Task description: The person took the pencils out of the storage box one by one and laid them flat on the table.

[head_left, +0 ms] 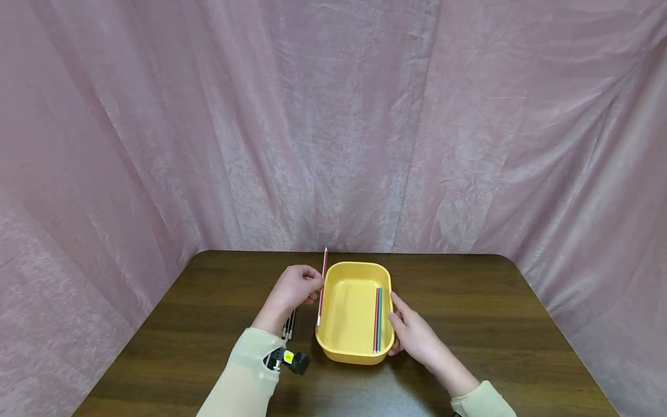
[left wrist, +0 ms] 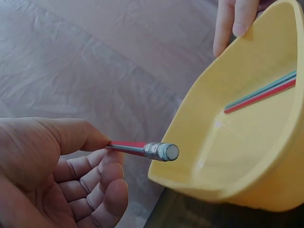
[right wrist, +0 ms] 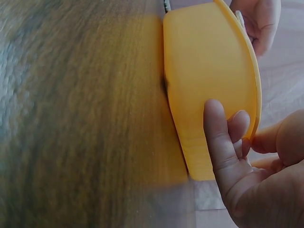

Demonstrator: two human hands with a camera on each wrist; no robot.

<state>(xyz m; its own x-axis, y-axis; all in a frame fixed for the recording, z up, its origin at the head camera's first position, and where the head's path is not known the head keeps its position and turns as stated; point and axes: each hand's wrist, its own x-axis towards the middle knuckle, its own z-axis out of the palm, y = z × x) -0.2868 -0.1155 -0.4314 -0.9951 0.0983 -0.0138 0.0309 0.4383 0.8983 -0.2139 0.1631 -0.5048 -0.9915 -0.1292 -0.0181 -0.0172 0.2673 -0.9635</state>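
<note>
My left hand [head_left: 299, 285] pinches a red pencil [head_left: 324, 265] between thumb and forefinger, its other fingers curled below. In the left wrist view the pencil's white eraser and metal band point towards the camera. The pencil is held along the left rim of a yellow plastic tray [head_left: 344, 349]. On the opposite side, my right hand [head_left: 414, 336] grips the tray's rim, with some fingers lying against the outer wall in the right wrist view. Inside the tray, a red pencil [head_left: 376, 318] and a teal pencil [head_left: 380, 318] lie side by side near the right wall.
Several black pencils [head_left: 289, 327] lie on the brown wooden table [head_left: 469, 301] beside my left wrist, partly hidden by it. A pink curtain [head_left: 333, 127] hangs behind the table and along its sides. A black wrist camera mount [head_left: 292, 360] sits on my left sleeve.
</note>
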